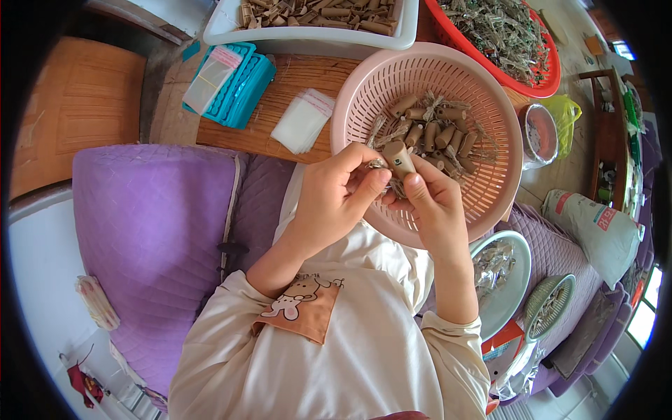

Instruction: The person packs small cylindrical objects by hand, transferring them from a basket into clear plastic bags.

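Note:
My right hand (439,203) grips a short brown cardboard-like tube (397,158) with a small dark green mark, its thumb along the lower side. Close beside the tube, my left hand (336,187) is closed in a pinch, thumb against fingers. A small shiny bit (378,164) shows at its fingertips, too small to name. Pale strands hang below the tube, partly hidden by the fingers. Both hands are over the near edge of a pink slotted basket (358,91). Inside that basket lies a pile of similar brown tubes (442,133), several with pale stringy tufts.
On the wooden table (301,73) are stacked teal plastic trays (253,87) and clear bags (302,122). A white tub (301,35) holds brown pieces; a red basket (551,77) holds dried strands. To my right sit a pale bowl (521,280) and a green basket (568,290).

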The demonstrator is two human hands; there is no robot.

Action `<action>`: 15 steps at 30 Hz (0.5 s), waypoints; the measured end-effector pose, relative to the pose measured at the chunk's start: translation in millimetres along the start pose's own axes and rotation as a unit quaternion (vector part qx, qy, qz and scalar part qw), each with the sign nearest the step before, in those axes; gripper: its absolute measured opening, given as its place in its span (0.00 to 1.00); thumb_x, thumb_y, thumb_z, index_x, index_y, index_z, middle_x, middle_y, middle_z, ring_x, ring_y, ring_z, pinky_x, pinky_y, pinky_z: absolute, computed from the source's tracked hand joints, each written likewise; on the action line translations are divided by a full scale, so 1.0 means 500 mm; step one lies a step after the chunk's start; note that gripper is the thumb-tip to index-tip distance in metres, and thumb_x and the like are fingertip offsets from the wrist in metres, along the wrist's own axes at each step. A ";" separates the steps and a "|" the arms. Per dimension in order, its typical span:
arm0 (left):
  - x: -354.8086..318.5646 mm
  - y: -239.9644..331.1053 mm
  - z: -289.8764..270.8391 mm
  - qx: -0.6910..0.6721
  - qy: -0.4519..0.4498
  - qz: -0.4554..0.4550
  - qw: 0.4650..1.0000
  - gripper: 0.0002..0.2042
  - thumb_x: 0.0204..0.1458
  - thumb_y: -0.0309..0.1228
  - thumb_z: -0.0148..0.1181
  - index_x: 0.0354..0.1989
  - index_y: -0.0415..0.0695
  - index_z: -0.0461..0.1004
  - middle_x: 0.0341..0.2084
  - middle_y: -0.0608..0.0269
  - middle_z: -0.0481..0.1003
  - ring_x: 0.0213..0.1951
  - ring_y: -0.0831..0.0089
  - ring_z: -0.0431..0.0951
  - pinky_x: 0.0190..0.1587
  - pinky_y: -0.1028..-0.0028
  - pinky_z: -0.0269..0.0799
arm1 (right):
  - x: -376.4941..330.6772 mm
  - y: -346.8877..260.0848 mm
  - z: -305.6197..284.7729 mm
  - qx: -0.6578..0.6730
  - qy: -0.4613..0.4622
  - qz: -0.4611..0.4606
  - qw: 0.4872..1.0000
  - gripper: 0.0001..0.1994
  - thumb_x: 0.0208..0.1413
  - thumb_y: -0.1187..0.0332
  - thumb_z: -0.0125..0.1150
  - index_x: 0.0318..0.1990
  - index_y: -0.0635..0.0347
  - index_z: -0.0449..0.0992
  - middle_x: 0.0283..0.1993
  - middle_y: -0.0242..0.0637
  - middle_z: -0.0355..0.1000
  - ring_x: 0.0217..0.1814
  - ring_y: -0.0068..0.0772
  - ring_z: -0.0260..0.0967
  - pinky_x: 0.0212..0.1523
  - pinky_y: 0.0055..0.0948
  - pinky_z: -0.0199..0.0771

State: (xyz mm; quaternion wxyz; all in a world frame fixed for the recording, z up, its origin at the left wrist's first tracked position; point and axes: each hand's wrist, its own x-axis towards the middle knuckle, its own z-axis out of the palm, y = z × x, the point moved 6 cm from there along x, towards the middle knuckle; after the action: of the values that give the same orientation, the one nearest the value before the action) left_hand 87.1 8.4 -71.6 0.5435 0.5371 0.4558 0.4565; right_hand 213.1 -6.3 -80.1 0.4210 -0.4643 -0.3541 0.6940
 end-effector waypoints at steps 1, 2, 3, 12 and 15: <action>0.000 -0.005 0.000 0.000 0.002 0.000 1.000 0.06 0.49 0.26 0.56 0.31 0.37 0.68 0.18 0.64 0.71 0.19 0.82 0.71 0.22 0.83 0.66 | 0.001 0.004 -0.002 -0.018 0.008 -0.018 1.000 0.17 0.57 0.70 0.47 0.52 0.68 0.63 0.37 0.33 0.68 0.33 0.15 0.64 0.33 0.17 0.69; 0.001 -0.003 -0.002 0.072 0.014 0.028 0.997 0.07 0.48 0.26 0.57 0.31 0.37 0.68 0.19 0.62 0.72 0.19 0.79 0.71 0.23 0.81 0.66 | 0.002 0.009 -0.002 -0.019 0.006 -0.017 1.000 0.17 0.57 0.70 0.47 0.52 0.68 0.63 0.37 0.33 0.68 0.33 0.15 0.64 0.33 0.17 0.69; 0.001 -0.002 -0.005 0.143 0.025 0.055 0.988 0.07 0.46 0.27 0.58 0.31 0.37 0.69 0.19 0.60 0.72 0.19 0.77 0.72 0.23 0.80 0.67 | 0.002 0.011 -0.007 -0.011 0.026 -0.030 0.999 0.17 0.56 0.72 0.49 0.52 0.68 0.64 0.36 0.32 0.68 0.32 0.15 0.63 0.32 0.16 0.69; 0.062 -0.145 -0.205 0.462 0.236 0.134 0.844 0.10 0.44 0.28 0.57 0.36 0.43 0.73 0.37 0.55 0.71 0.43 0.58 0.68 0.45 0.63 0.63 | -0.010 0.002 -0.059 -0.033 0.039 -0.040 0.998 0.17 0.51 0.75 0.56 0.50 0.67 0.67 0.32 0.30 0.69 0.27 0.12 0.62 0.29 0.13 0.66; 0.076 -0.220 -0.217 0.590 0.180 0.112 0.779 0.13 0.41 0.28 0.57 0.39 0.48 0.75 0.47 0.56 0.68 0.53 0.53 0.59 0.55 0.55 0.51 | -0.015 -0.014 -0.045 -0.083 0.002 -0.008 0.997 0.18 0.50 0.74 0.56 0.50 0.67 0.67 0.31 0.30 0.69 0.25 0.12 0.60 0.27 0.13 0.65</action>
State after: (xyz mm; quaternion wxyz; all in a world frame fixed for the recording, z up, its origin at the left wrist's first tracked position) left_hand -12.8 63.1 -182.7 -0.0265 0.7083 0.6619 0.2440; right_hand 237.5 -8.1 -78.6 0.3877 -0.4962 -0.4134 0.6576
